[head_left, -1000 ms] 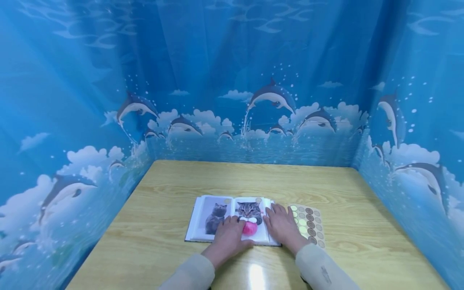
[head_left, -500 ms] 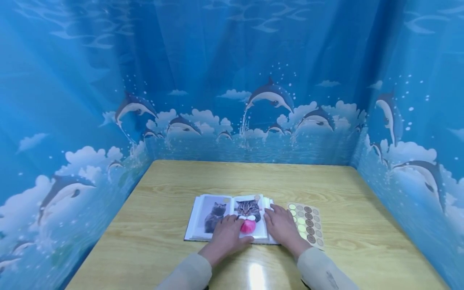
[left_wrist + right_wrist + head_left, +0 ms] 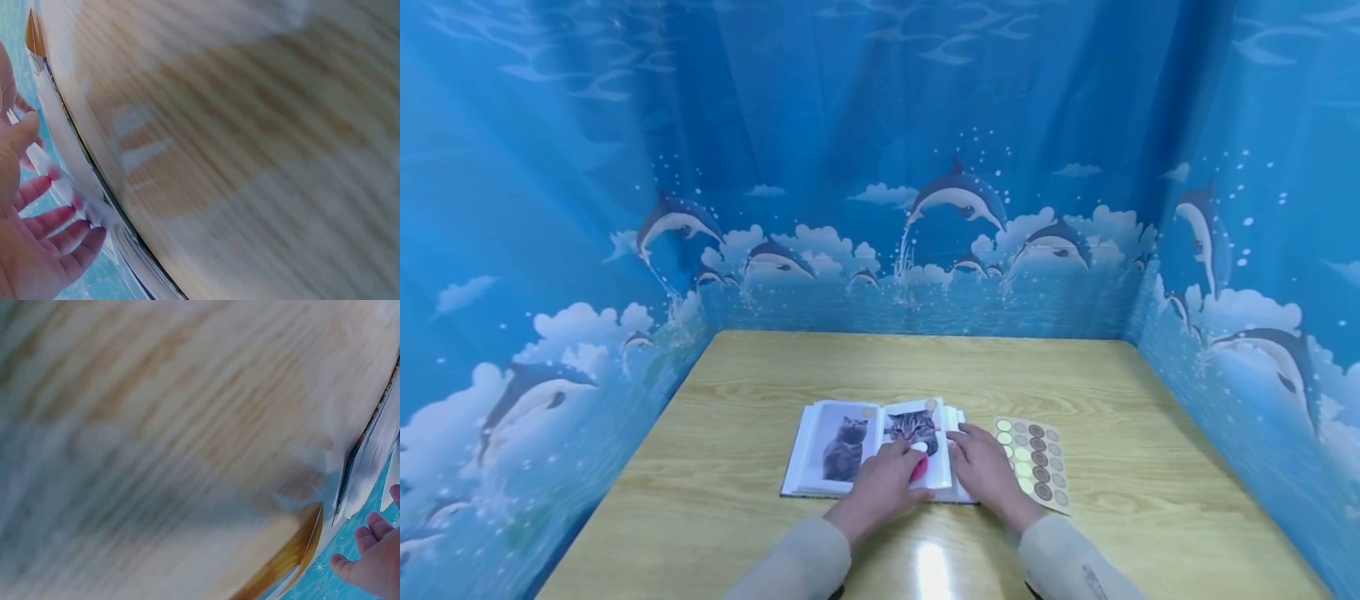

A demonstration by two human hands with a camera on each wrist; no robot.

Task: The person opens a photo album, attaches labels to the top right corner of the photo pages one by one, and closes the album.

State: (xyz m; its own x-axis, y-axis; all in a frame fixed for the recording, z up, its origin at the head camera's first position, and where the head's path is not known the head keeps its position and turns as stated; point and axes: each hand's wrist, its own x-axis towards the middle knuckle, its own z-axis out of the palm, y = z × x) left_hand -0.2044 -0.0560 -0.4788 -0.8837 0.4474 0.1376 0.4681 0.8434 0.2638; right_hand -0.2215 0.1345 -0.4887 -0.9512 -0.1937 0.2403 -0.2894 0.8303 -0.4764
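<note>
My left hand point(image 3: 880, 487) lies palm down on the right-hand page of the open photo album point(image 3: 872, 450), fingers straight and close together, covering most of a pink round shape point(image 3: 919, 468) printed at the bottom of that page. Only a sliver of the pink shows past my fingertips. In the left wrist view the same hand point(image 3: 28, 237) shows spread fingers against a thin page edge, though the blur keeps me from telling whether a finger is under the sheet.

My right hand point(image 3: 981, 467) rests flat just beside it, fingers relaxed and slightly fanned, on the outer right edge of the album where the page stack ends. The two hands are near each other but not touching. In the right wrist view only a few fingertips point(image 3: 369, 556) show, near the book's edge, and the rest is smeared.

The album lies open and flat near the front middle of the bench point(image 3: 925, 367). Its left page carries a photo of a grey cat point(image 3: 846, 446) sitting upright; the right page shows a tabby cat's face point(image 3: 913, 427) above my left fingers.

Just beside the album, to its right, lies a sticker sheet point(image 3: 1036, 462) with rows of round dots, pale green and yellow toward the album and brown toward the far side. My right wrist passes its near corner.

Blue dolphin-print curtains point(image 3: 955, 200) stand round the bench on three sides.
</note>
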